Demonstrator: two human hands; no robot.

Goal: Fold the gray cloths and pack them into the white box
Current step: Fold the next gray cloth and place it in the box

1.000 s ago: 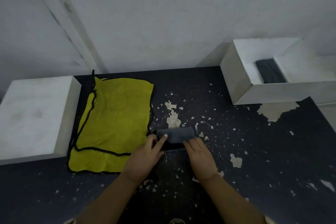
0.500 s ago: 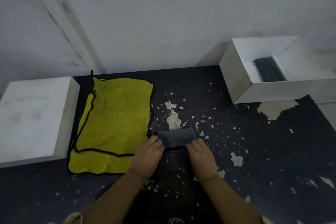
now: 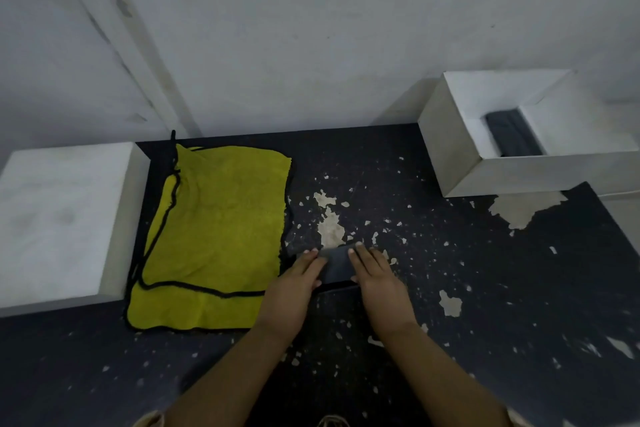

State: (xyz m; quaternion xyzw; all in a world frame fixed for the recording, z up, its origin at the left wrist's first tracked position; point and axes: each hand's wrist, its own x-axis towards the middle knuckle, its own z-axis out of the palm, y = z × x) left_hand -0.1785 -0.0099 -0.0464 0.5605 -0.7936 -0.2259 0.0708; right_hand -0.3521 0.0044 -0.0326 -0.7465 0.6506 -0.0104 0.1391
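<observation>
A small folded gray cloth (image 3: 337, 265) lies on the dark, chipped table (image 3: 485, 288) in the middle of the view. My left hand (image 3: 294, 288) lies flat over its left end, fingers together. My right hand (image 3: 375, 279) covers its right end the same way, so only a narrow strip of cloth shows between them. The open white box (image 3: 460, 163) stands at the back right, and another folded gray cloth (image 3: 512, 139) lies inside it.
A yellow cloth with black trim (image 3: 214, 236) is spread out left of my hands. A closed white block (image 3: 59, 218) sits at the far left edge. A pale wall rises right behind the table.
Both hands have slid forward over the gray cloth and closer together, covering most of it. The cloth now looks narrower than a second ago.
</observation>
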